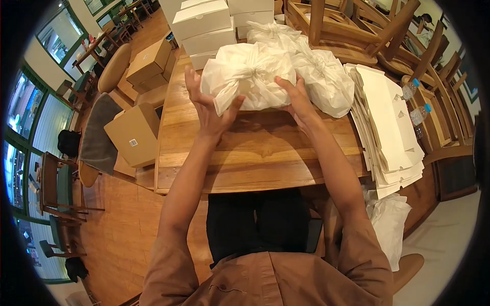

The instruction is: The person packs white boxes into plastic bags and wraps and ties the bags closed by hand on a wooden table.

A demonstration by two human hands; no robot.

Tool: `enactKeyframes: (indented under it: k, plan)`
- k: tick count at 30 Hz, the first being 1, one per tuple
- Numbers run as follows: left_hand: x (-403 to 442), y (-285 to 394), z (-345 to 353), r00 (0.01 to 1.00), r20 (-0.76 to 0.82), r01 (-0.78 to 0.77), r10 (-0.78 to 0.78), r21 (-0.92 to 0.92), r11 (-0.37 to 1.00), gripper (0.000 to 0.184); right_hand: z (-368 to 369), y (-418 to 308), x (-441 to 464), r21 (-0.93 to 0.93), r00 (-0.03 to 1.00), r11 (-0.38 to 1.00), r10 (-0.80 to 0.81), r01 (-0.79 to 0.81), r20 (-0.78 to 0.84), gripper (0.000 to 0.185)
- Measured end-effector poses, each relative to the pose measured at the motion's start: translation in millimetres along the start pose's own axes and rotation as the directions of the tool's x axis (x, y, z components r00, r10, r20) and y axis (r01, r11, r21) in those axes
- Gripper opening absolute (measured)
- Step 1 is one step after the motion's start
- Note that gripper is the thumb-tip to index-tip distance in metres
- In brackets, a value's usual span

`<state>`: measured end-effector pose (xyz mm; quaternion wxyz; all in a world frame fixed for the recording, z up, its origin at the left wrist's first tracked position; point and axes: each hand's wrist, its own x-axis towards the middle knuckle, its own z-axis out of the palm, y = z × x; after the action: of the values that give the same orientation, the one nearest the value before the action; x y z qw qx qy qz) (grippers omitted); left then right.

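A knotted white plastic bag (258, 76) with bulky contents sits between my two hands near the far side of the wooden table (255, 158). My left hand (212, 109) cups its left side, thumb at the front and fingers raised along the edge. On the right, my right hand (298, 99) grips the bag with the thumb pressed on its front; the other fingers are partly hidden. What the bag contains is hidden. Right behind it stand another tied white bag (326, 81) and a further white bag (273, 33).
White boxes (204, 23) are stacked at the back left. Flat white cardboard sheets (385, 117) lie along the right edge, beside water bottles (419, 113) with blue caps. Brown cartons (135, 135) rest on chairs at left. Upturned wooden chairs (347, 30) crowd the back right.
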<state>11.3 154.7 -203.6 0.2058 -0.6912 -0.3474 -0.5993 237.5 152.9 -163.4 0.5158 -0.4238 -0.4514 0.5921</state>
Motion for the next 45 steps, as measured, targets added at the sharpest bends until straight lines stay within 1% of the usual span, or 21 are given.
enactKeyframes:
  k: [2,3,5,6,8,10,14,16,20,22,23,26,27,30,31,34,35,37,40,44,45]
  plan:
    - [-15,-7,6,0.955,0.08,0.297,-0.286,-0.186,0.937,0.1,0,2,2,0.006,0.999,1.0,-0.031,0.031,-0.034,0.109]
    - [-24,-15,10,0.954,0.074,0.3,-0.291,-0.185,0.936,0.1,-2,6,7,0.017,0.991,0.992,-0.125,0.126,-0.049,0.107]
    - [-29,-23,10,0.857,0.348,0.435,-0.381,-0.091,0.896,0.106,-7,8,11,0.023,0.974,0.975,-0.219,0.22,-0.054,0.106]
    - [-27,-19,8,0.859,0.339,0.436,-0.384,-0.089,0.896,0.106,-8,6,12,0.033,0.95,0.955,-0.289,0.294,-0.12,0.103]
    - [-23,-6,10,0.662,0.53,0.74,-0.53,-0.349,0.575,0.11,-8,-6,16,0.035,0.917,0.927,-0.363,0.373,-0.167,0.1]
    - [-19,-7,9,0.649,0.543,0.729,-0.533,-0.244,0.64,0.109,-10,-23,21,0.084,0.853,0.905,-0.358,0.417,-0.379,0.094]
    - [-20,-8,12,0.671,0.601,0.634,-0.435,-0.161,0.756,0.11,-3,-79,38,0.001,0.771,0.864,-0.449,0.504,-0.452,0.092]
    - [-18,-7,10,0.634,0.653,0.616,-0.415,-0.102,0.781,0.107,7,-110,51,-0.16,0.766,0.939,-0.341,0.304,-0.545,0.095]
    - [-15,-7,8,0.62,0.67,0.629,-0.408,-0.113,0.769,0.108,-13,-122,125,-0.241,0.811,0.932,-0.355,0.27,-0.465,0.103]
    - [-15,-7,8,0.63,0.665,0.586,-0.402,-0.067,0.808,0.108,-27,-114,158,-0.241,0.895,0.964,-0.2,0.108,-0.4,0.1]
    - [-16,-9,9,0.631,0.659,0.591,-0.409,-0.067,0.804,0.108,-17,-108,162,-0.324,0.81,0.944,-0.234,0.057,-0.538,0.095]
    - [-21,-13,12,0.693,0.617,0.504,-0.373,-0.045,0.862,0.107,-30,-96,187,-0.423,0.841,0.905,-0.203,-0.033,-0.501,0.092]
    - [-21,-13,13,0.706,0.609,0.488,-0.362,-0.047,0.872,0.106,-23,-92,189,-0.462,0.772,0.884,-0.247,-0.067,-0.585,0.095]
    - [-22,-14,12,0.704,0.613,0.479,-0.359,-0.035,0.877,0.105,-21,-83,197,-0.422,0.769,0.901,-0.201,-0.098,-0.606,0.099]
    - [-21,-13,12,0.695,0.624,0.477,-0.356,-0.03,0.879,0.105,-22,-77,203,-0.464,0.72,0.875,-0.236,-0.134,-0.653,0.099]
    - [-22,-13,11,0.699,0.625,0.45,-0.349,-0.004,0.893,0.104,-21,-77,194,-0.428,0.774,0.87,-0.091,-0.244,-0.626,0.104]
    - [-19,-12,10,0.699,0.621,0.452,-0.354,0.0,0.892,0.104,-19,-77,192,-0.431,0.778,0.869,-0.091,-0.243,-0.622,0.104]
    - [-17,-10,7,0.603,0.692,0.483,-0.396,0.078,0.872,0.103,-17,-76,187,-0.427,0.762,0.87,-0.098,-0.247,-0.64,0.101]
    - [-22,-13,10,0.66,0.66,0.454,-0.358,0.029,0.891,0.102,-36,-73,197,-0.436,0.839,0.89,-0.134,-0.132,-0.528,0.117]
    - [-20,-12,10,0.642,0.674,0.475,-0.366,0.025,0.88,0.101,-35,-80,187,-0.431,0.901,0.901,-0.14,-0.056,-0.41,0.111]
    - [-19,-12,9,0.636,0.678,0.494,-0.369,0.01,0.87,0.1,-36,-83,194,-0.405,0.87,0.9,-0.067,-0.158,-0.488,0.104]
